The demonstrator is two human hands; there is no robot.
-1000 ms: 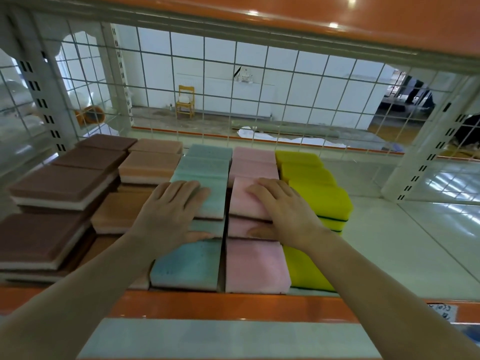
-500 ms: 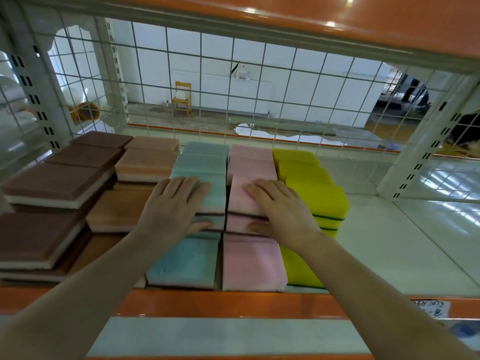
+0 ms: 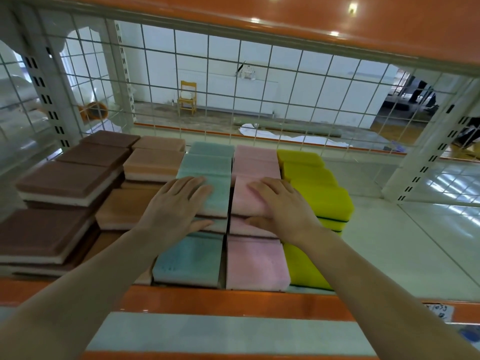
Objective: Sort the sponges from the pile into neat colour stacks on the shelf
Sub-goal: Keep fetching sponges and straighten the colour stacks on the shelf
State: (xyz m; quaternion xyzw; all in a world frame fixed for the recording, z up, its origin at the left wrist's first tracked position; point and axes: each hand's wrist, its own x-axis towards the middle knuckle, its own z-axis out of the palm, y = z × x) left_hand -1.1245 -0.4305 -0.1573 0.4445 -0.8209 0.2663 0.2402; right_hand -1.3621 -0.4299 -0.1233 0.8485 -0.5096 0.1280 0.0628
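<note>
Sponges lie in colour rows on the shelf point(image 3: 405, 255): brown point(image 3: 65, 180), orange point(image 3: 153, 162), teal point(image 3: 207, 165), pink point(image 3: 255, 166) and yellow point(image 3: 322, 201). My left hand point(image 3: 176, 206) lies flat on the top teal sponge point(image 3: 218, 201) of the middle teal stack, with its thumb against the front edge. My right hand point(image 3: 283, 206) lies the same way on the top pink sponge point(image 3: 245, 196) of the middle pink stack, thumb tucked under the front edge. Single teal point(image 3: 189, 258) and pink point(image 3: 255, 263) sponges lie in front of the hands.
A white wire grid point(image 3: 259, 100) closes the back of the shelf. An orange rail point(image 3: 233, 297) runs along the front edge and an orange shelf point(image 3: 311, 16) hangs overhead. White uprights stand at the left point(image 3: 49, 100) and right point(image 3: 428, 157).
Both hands stay on the same teal and pink sponges. Only the view has shifted slightly.
</note>
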